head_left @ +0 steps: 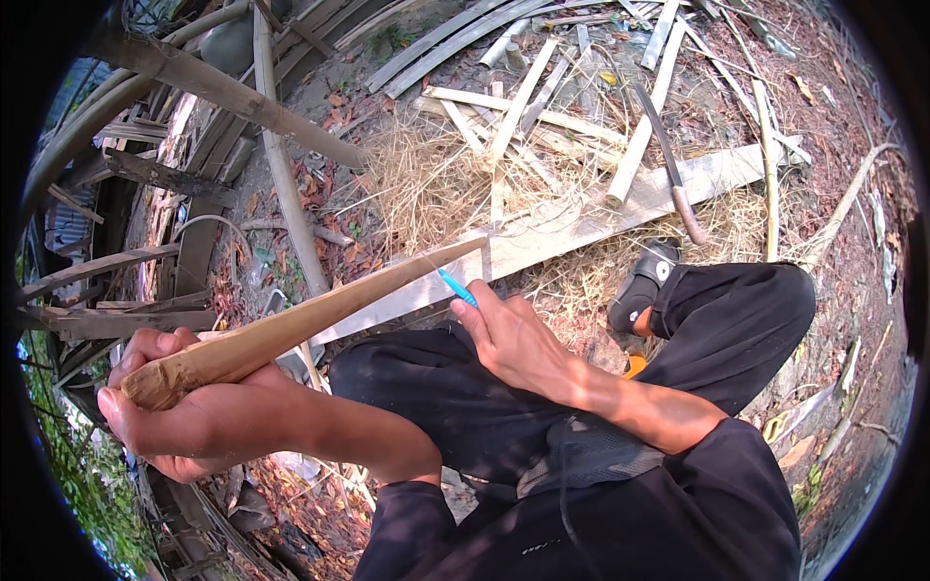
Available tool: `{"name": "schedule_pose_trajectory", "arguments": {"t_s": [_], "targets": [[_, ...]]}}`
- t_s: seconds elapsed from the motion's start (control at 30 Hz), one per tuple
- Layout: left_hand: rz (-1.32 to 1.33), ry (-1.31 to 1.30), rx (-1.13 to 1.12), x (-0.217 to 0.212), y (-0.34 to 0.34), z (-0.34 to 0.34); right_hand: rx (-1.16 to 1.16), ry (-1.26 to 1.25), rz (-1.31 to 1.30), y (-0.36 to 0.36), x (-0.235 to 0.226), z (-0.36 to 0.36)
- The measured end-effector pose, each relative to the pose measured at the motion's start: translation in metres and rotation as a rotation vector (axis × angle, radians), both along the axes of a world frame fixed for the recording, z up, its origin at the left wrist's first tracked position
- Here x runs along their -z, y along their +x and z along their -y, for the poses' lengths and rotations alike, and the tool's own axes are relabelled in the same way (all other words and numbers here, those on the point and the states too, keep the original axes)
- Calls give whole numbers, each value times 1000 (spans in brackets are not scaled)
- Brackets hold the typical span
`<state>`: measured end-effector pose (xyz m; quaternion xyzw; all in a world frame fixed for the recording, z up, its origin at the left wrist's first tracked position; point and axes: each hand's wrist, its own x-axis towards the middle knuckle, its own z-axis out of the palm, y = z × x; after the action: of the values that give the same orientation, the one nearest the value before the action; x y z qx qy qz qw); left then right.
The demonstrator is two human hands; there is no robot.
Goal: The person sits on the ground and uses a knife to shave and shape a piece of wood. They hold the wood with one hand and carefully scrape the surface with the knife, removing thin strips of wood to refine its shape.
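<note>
My left hand (194,407) is wrapped around the thick, rough end of a tapered piece of pale wood (320,324). The wood slants up to the right and narrows to a tip. Close to that tip, my right hand (513,344) pinches a slim, bright blue pen-like tool (457,288) between thumb and fingers. Its end points at the lower edge of the wood; whether the two touch, I cannot tell. Beyond my hands, a long flat plank (572,232) lies on the ground, and a curved machete (668,160) with a wooden handle rests across it.
Several split bamboo strips (523,102) lie on straw-like shavings (417,184) ahead. Poles and stacked timber (276,165) crowd the left. My bent leg (736,329) and sandalled foot (644,286) are at the right, beside a long thin stick (768,174).
</note>
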<state>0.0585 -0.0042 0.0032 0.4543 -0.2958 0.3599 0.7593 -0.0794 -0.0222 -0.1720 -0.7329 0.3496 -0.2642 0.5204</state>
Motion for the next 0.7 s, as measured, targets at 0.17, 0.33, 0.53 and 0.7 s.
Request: {"name": "schedule_pose_trajectory", "arguments": {"t_s": [0.17,0.33,0.53,0.7], "targets": [[54,32,-23,-2,-7,6,66,-94,15,10,11,-5],[58,34,-103,-3,5,7,15,-148,99,11,13,-4],[55,-30,-71,-3,9,2,33,-40,-107,10,21,-1],[74,-3,-42,0,11,0,19,-39,32,6,4,2]]}}
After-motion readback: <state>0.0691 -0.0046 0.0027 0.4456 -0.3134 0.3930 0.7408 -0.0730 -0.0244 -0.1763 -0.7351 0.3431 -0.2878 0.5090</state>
